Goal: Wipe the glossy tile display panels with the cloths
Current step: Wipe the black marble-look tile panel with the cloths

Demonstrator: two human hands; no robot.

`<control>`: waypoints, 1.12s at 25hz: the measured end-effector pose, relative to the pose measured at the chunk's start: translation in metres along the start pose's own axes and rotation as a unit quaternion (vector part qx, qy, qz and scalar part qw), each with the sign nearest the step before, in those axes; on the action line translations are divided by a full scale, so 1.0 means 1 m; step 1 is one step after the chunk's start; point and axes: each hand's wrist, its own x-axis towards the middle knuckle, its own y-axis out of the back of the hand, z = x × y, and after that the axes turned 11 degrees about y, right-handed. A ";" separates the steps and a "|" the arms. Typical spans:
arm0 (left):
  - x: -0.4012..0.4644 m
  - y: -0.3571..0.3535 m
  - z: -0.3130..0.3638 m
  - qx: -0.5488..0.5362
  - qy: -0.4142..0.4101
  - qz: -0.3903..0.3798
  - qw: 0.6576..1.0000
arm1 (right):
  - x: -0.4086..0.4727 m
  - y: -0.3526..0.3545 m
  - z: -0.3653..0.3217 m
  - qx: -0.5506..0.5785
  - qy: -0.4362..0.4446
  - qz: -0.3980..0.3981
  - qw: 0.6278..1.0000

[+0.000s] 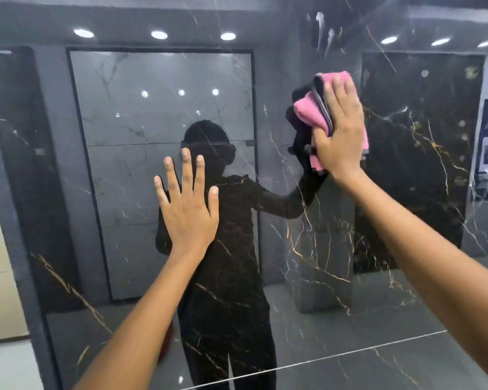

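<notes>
A glossy black tile panel (335,305) with gold and white veins fills the view and mirrors the room. My right hand (338,128) presses a folded pink cloth (307,108) with a grey layer flat against the panel at the upper right, fingers straight, thumb curled round the cloth's edge. My left hand (188,209) lies flat on the panel at the centre, fingers spread and straight, holding nothing. White streaks (321,29) run down the tile above the cloth.
The panel's left edge (20,249) meets a beige wall and pale floor at the far left. A thin horizontal joint line (350,353) crosses the panel low down. Reflected ceiling lights, other tile panels and a person's dark silhouette show in the gloss.
</notes>
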 end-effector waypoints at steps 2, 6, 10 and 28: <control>-0.001 0.001 0.000 0.000 -0.002 0.002 1.000 | -0.032 -0.012 -0.021 0.015 0.027 -0.018 0.999; 0.000 0.002 0.001 -0.010 -0.003 0.005 1.000 | -0.166 -0.003 -0.064 0.045 0.431 -0.289 0.854; 0.000 0.000 0.001 -0.007 0.006 0.004 1.000 | -0.057 -0.003 -0.010 0.002 0.293 -0.170 0.941; 0.107 0.015 0.023 0.005 0.031 0.040 0.999 | 0.011 -0.012 -0.015 0.009 0.192 -0.091 0.977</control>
